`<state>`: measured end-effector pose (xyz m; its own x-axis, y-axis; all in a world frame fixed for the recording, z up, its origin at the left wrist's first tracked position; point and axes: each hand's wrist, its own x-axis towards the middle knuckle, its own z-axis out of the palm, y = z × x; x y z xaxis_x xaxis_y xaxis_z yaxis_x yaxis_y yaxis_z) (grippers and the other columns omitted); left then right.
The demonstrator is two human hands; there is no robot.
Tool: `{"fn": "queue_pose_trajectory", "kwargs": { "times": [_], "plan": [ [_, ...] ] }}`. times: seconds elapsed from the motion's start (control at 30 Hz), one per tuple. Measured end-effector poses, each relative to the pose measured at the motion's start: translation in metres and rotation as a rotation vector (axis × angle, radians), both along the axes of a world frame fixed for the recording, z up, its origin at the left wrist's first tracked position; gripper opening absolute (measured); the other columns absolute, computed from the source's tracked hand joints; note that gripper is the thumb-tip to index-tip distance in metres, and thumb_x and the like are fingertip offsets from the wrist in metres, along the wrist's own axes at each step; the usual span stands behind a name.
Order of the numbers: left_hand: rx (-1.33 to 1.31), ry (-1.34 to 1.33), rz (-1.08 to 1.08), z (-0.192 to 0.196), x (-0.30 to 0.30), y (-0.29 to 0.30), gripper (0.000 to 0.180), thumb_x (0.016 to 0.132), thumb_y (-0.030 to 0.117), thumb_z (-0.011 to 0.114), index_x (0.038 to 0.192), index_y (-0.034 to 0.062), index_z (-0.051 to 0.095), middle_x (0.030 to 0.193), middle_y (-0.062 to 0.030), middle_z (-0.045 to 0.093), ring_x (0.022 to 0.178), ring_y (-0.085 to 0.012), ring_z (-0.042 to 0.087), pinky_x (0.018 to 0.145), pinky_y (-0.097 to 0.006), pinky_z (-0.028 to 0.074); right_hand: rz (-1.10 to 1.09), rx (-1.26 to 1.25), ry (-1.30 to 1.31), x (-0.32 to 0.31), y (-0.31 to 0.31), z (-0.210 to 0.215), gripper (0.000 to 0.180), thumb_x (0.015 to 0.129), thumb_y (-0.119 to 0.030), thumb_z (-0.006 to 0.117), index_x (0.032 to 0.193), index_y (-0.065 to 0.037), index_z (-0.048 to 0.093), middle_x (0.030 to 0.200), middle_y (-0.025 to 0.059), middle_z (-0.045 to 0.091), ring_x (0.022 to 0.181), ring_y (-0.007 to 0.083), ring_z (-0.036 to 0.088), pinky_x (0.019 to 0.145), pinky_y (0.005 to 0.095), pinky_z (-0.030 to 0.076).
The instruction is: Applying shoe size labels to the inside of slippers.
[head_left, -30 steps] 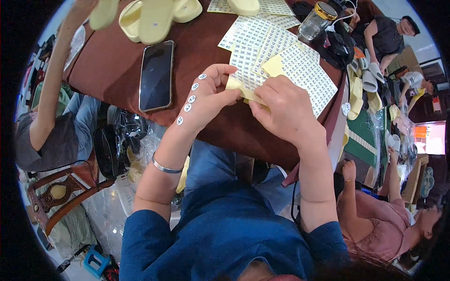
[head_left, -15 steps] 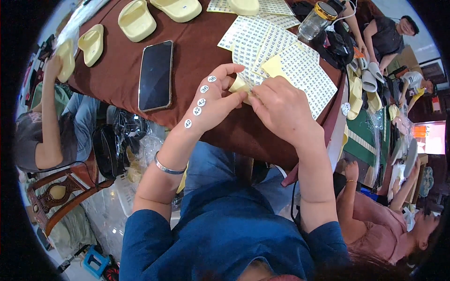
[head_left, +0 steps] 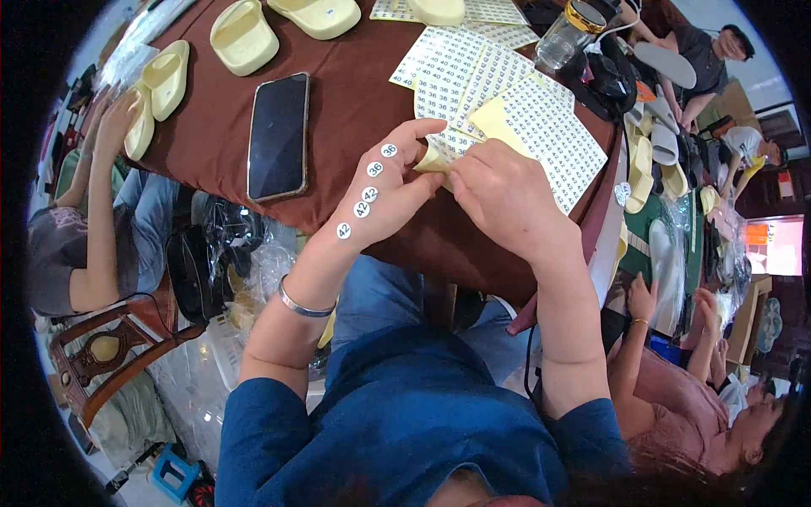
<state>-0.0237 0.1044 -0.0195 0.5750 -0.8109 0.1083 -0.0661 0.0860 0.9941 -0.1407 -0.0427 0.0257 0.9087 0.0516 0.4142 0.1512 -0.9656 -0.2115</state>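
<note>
Between my two hands a sheet of round stickers [head_left: 432, 160] has its near edge curled up, showing the pale yellow backing. My left hand [head_left: 384, 188] pinches that curled edge between thumb and fingers, and several round white stickers [head_left: 370, 194] run in a row along its back to the wrist. Close beside it, my right hand [head_left: 511, 198] has its fingers bunched on the same sheet; whether a loose sticker is in the fingertips is hidden. More sticker sheets [head_left: 553, 139] lie fanned and overlapping just beyond my hands.
A phone [head_left: 279, 137] lies left of my hands on the brown cloth [head_left: 355, 80]. Pale yellow slippers [head_left: 243, 38] stand along the far left side. A clear jar [head_left: 568, 38] is at the far right. Co-workers sit on both sides; one's hand [head_left: 118, 122] touches a slipper.
My hands stay at the sheet's edge, the left one shifted slightly right and down. At left, the co-worker's slipper has come down onto the cloth beside another. At right, co-workers' arms have moved.
</note>
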Motion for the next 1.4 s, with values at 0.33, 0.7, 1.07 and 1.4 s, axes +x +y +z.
{"fn": "queue_pose_trajectory", "kwargs": {
  "times": [0.33,0.7,1.07,1.4],
  "plan": [
    [0.054,-0.151,0.007,0.006,-0.004,0.004,0.046,0.085,-0.006,0.062,0.129,0.0019,0.056,0.100,-0.0133,0.069,0.092,-0.0166,0.065,0.083,-0.030,0.052,-0.079,-0.005,-0.286,0.008,-0.009,0.004,0.007,0.079,-0.009,0.067,0.078,-0.004,0.062,0.080,0.0086,0.062,0.080,0.0277,0.063,0.068,0.0392,0.054],
    [0.125,-0.428,0.035,0.010,-0.009,0.002,0.028,0.083,0.001,0.065,0.111,-0.0002,0.062,0.090,-0.0201,0.071,0.087,-0.0365,0.071,0.074,-0.040,0.055,0.053,-0.160,-0.457,0.016,0.003,-0.004,0.021,0.071,-0.013,0.066,0.090,-0.003,0.066,0.094,0.0084,0.061,0.099,0.0281,0.060,0.087,0.0414,0.051],
    [0.164,-0.337,0.009,0.014,-0.012,0.001,0.033,0.084,-0.001,0.062,0.117,0.0013,0.063,0.088,-0.0176,0.070,0.082,-0.0274,0.070,0.075,-0.034,0.054,0.032,-0.032,-0.483,0.011,-0.011,0.002,0.020,0.070,-0.006,0.072,0.089,-0.005,0.068,0.091,0.0091,0.062,0.092,0.0296,0.062,0.079,0.0420,0.052],
    [0.195,-0.291,-0.133,0.022,0.036,-0.022,0.035,0.093,0.001,0.062,0.128,-0.0002,0.060,0.098,-0.0023,0.068,0.088,-0.0067,0.060,0.075,-0.024,0.050,-0.169,-0.044,-0.577,0.009,-0.043,0.011,0.009,0.078,-0.003,0.070,0.087,-0.004,0.068,0.079,0.0086,0.066,0.079,0.0277,0.064,0.068,0.0377,0.053]
  ]
}}
